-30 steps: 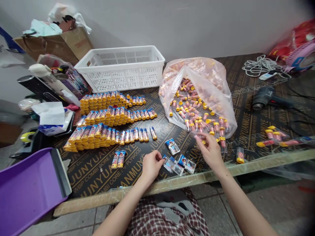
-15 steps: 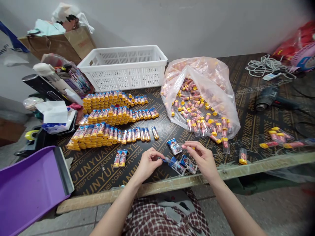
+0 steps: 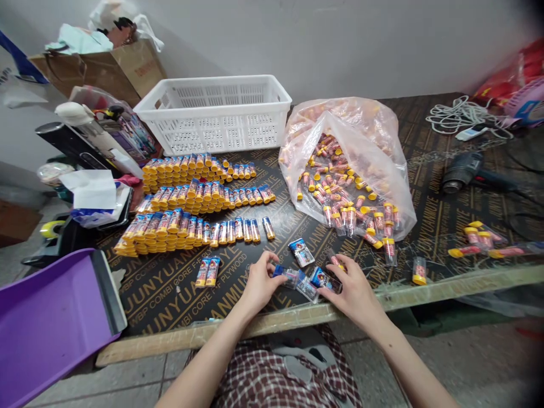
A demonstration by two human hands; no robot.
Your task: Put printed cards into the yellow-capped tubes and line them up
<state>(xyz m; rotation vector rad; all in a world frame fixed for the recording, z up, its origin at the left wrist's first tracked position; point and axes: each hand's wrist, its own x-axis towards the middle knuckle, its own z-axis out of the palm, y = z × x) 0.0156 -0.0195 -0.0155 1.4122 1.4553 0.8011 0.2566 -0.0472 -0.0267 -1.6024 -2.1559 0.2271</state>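
My left hand (image 3: 262,283) has thumb and forefinger closed on a blue-topped clear sleeve (image 3: 288,276) just above the table. In the curled fingers of my right hand (image 3: 352,288) sits a small clear tube (image 3: 335,258) with a yellow cap and pink contents, partly hidden by the fingers. The right thumb reaches down to a blue printed sleeve (image 3: 324,279). Another clear sleeve (image 3: 306,287) lies between the hands. Just beyond them is a stack of flat blue and white sleeves (image 3: 301,252).
Rows of sleeved yellow-capped tubes (image 3: 174,226) lie stacked at left, before a white basket (image 3: 212,127). An open plastic bag (image 3: 395,170) spills unsleeved tubes. A heat gun (image 3: 463,173) lies right. A purple dustpan (image 3: 46,323) is at front left.
My right hand has shifted right and nearer the table edge, its thumb now spread down to the sleeves. The tube in it has turned. My left hand's sleeve now lies flatter.
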